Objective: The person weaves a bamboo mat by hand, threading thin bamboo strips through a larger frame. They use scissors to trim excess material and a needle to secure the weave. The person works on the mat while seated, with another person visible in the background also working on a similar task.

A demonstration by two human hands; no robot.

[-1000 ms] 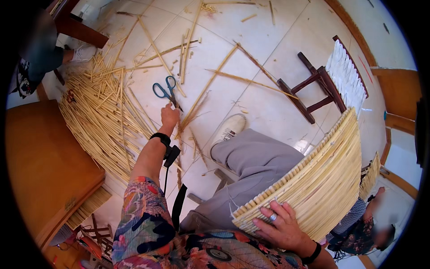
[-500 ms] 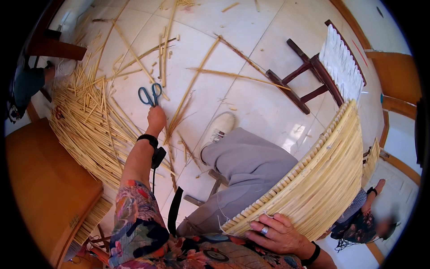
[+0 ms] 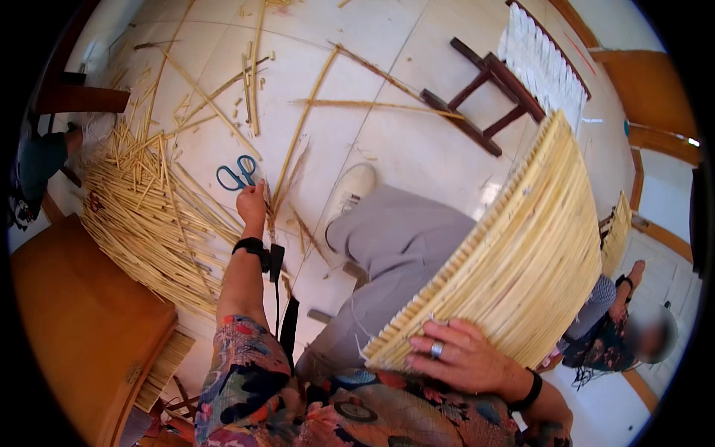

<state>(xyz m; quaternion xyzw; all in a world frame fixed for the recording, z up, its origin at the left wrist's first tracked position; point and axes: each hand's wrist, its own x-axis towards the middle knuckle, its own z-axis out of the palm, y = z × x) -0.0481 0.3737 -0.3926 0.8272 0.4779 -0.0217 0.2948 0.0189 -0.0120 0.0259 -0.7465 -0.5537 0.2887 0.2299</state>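
My left hand (image 3: 252,205) is stretched out over the floor, closed on scissors (image 3: 237,177) with teal loop handles pointing away from me. The scissors' blades are hidden by my hand. My right hand (image 3: 458,356), with a ring on one finger, grips the near end of a mat of pale straw stalks (image 3: 514,253). Its fingers lie across the face and the thumb is out of sight. The mat stands tilted beside my right leg, with a knotted ridge along its left edge and loose threads at the near corner.
A large heap of cut stalks (image 3: 149,223) spreads at the left beside a brown wooden panel (image 3: 82,320). Loose stalks (image 3: 302,130) lie on the tiles. A dark wooden stool (image 3: 506,86) with a white woven top lies at the upper right. Another person (image 3: 614,320) sits far right.
The whole view has shifted a little. The mat stands more upright, its far end higher in view. My left hand has turned slightly with the scissors still in it.
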